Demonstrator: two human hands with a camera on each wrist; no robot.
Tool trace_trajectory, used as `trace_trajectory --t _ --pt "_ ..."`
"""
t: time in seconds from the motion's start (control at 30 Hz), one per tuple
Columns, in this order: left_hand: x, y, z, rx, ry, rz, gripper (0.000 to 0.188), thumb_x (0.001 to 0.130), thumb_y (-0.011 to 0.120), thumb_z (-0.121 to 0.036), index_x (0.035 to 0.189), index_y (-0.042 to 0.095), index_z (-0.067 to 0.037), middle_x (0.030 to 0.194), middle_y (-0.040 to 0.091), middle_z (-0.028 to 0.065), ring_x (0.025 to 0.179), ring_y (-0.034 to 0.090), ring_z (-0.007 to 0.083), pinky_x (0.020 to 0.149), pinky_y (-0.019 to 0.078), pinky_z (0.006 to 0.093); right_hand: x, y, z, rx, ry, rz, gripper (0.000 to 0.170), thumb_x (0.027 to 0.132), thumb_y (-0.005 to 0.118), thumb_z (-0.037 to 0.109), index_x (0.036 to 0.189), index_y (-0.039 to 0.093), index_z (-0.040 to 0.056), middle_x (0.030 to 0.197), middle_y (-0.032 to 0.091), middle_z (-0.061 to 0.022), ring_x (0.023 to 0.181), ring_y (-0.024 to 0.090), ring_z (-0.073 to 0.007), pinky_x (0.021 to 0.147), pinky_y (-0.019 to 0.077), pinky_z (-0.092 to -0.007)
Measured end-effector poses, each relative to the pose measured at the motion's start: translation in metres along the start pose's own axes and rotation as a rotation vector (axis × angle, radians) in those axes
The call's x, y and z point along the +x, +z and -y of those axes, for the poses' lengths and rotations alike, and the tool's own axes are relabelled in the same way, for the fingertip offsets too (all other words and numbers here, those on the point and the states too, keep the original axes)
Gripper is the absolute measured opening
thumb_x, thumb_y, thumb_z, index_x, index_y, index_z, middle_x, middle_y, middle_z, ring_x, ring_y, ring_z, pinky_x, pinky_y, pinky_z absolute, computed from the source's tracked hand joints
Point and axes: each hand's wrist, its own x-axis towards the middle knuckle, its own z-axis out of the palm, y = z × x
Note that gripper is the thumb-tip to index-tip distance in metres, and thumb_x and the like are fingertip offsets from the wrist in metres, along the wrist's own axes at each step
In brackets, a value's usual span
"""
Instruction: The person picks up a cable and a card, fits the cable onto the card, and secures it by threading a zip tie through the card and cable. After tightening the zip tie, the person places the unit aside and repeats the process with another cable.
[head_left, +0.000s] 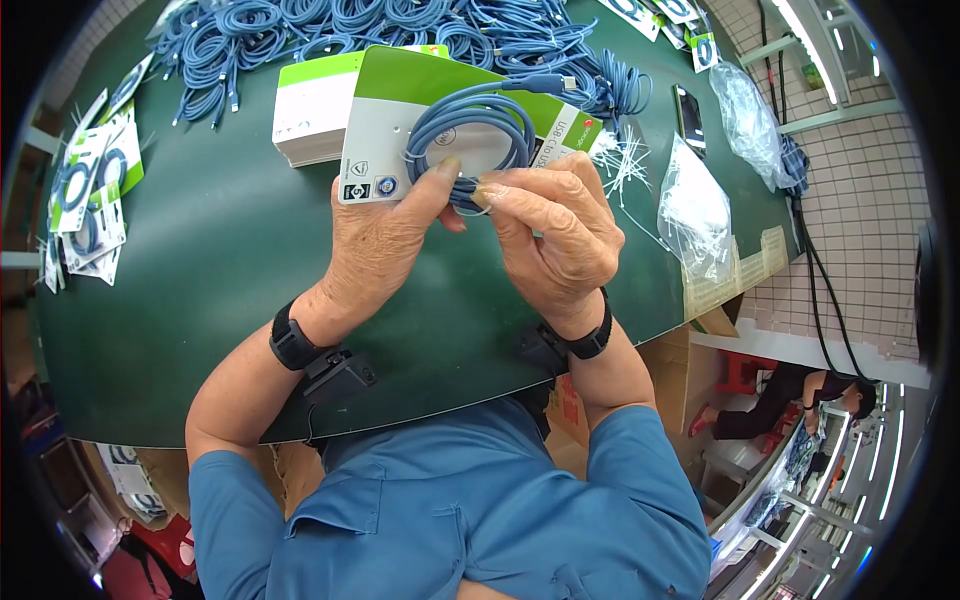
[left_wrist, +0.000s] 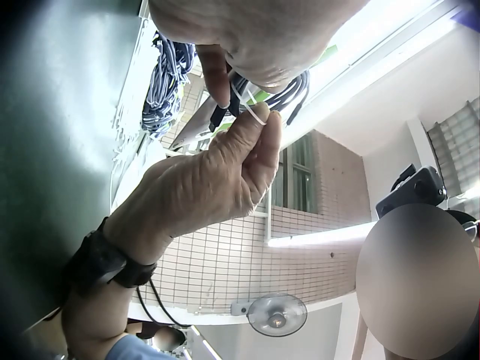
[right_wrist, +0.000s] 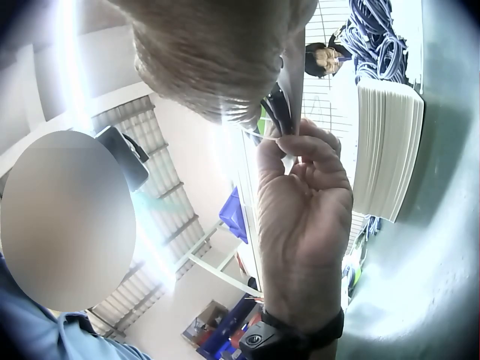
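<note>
My left hand [head_left: 385,235] grips a green and white packaging card [head_left: 372,135], its thumb pressed over the front near the lower edge. Against the card lies a coiled blue USB cable [head_left: 418,130], one connector [head_left: 568,84] sticking out at the upper right. My right hand [head_left: 565,235] is at the bottom of the coil, close beside the left thumb. In the left wrist view, its thumb and forefinger pinch a thin white tie [left_wrist: 256,115] that loops by the cable. The left fingers behind the card are hidden in the head view.
Behind the card stands a stack of cards [head_left: 310,110]. Many coiled blue cables [head_left: 230,45] cover the table's far side. Carded cables [head_left: 95,190] lie at left. Loose white ties [head_left: 625,160], a plastic bag [head_left: 693,215] and a phone [head_left: 689,118] lie at right.
</note>
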Motion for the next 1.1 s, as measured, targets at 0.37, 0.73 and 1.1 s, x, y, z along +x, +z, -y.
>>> trace_trajectory --t 0.37,0.73,1.1 --pt "0.000 -0.004 0.005 0.071 0.000 0.033 0.022 0.096 0.072 -0.006 0.114 0.067 0.006 0.096 0.074 0.0081 0.071 0.070 0.0127 0.060 0.0596 0.0273 0.000 0.002 0.001 -0.030 0.033 0.098 0.022 0.080 0.082 -0.007 0.096 0.075 0.0060 0.089 0.077 -0.0098 0.071 0.066 -0.0207 0.061 0.0507 -0.0297" --pt "0.000 -0.008 0.007 0.109 -0.002 0.057 0.016 0.098 0.070 -0.005 0.110 0.068 0.005 0.093 0.074 0.0068 0.072 0.070 0.0112 0.061 0.0596 0.0270 0.002 -0.003 0.004 -0.021 0.066 0.234 0.026 0.077 0.077 -0.011 0.098 0.073 0.0029 0.093 0.078 -0.0122 0.075 0.076 -0.0259 0.063 0.0608 -0.0344" --pt "0.015 -0.088 0.051 0.153 0.029 0.149 0.029 0.107 0.062 -0.019 0.126 0.069 0.002 0.125 0.070 0.0058 0.108 0.069 0.0160 0.093 0.0558 0.0310 0.001 0.004 0.007 -0.215 -0.006 0.091 0.011 0.075 0.072 0.018 0.077 0.066 0.0100 0.081 0.060 -0.0062 0.073 0.068 -0.0258 0.056 0.0552 -0.0388"
